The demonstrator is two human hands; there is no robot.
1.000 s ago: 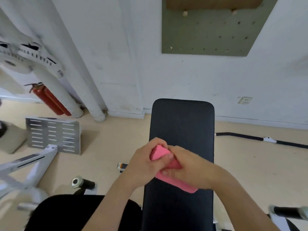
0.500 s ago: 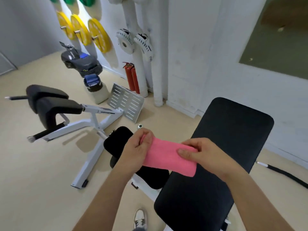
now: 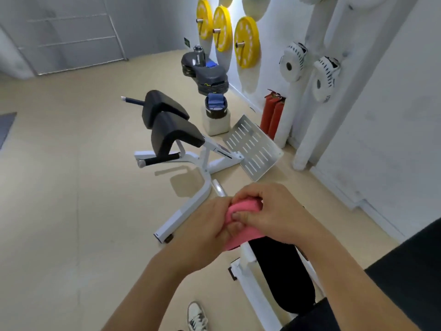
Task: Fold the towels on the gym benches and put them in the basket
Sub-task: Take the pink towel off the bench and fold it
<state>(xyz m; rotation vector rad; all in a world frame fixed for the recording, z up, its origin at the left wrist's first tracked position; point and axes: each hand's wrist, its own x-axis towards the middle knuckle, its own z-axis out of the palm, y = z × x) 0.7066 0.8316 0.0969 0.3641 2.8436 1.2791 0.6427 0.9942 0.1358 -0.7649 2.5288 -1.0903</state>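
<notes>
Towel (image 3: pixel 241 209), pink and folded down to a thick wad, up in the air between both hands, above the end of the black bench surface (image 3: pixel 281 271). Farther off on the floor (image 3: pixel 71 187), a white tub (image 3: pixel 216 123) with something blue in its top (too far off to tell what). Left hand (image 3: pixel 202 225) curls round the towel's lower end; right hand (image 3: pixel 274 211) clamps over the upper fold, thumb pressed into the cloth.

floor (image 3: pixel 59 187): beige | wall (image 3: pixel 393 115): white | yellow plates (image 3: pixel 246 41) wall-mounted | red extinguishers (image 3: pixel 272 115) beside pipes (image 3: pixel 290 111)
</notes>
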